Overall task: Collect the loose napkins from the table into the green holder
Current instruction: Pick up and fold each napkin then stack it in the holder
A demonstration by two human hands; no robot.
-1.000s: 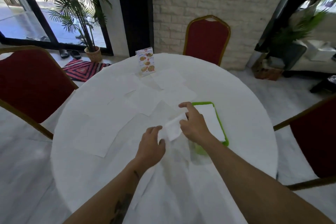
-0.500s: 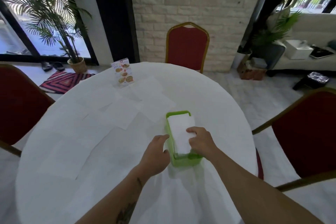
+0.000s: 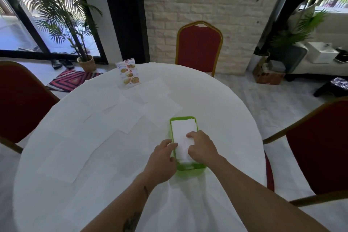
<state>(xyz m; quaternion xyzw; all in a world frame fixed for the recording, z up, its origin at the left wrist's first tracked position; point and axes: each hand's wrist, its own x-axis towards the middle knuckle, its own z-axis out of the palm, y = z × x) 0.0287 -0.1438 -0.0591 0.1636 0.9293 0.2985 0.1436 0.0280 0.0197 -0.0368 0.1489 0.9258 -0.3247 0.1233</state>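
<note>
The right hand (image 3: 202, 147) presses white napkins (image 3: 183, 133) into the green holder (image 3: 190, 170), the left hand (image 3: 162, 160) bracing its side.

Both forearms bare, no sleeves; dark tattoo (image 3: 131, 221) on left forearm, small mark near wrist.

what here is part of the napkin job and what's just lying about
Part of the job: green holder, napkin stack inside it, loose napkins spread on the table, left hand at the holder's side, right hand pressing on the stack.

Lying about: menu card, red chairs, potted palm, striped rug.
</note>
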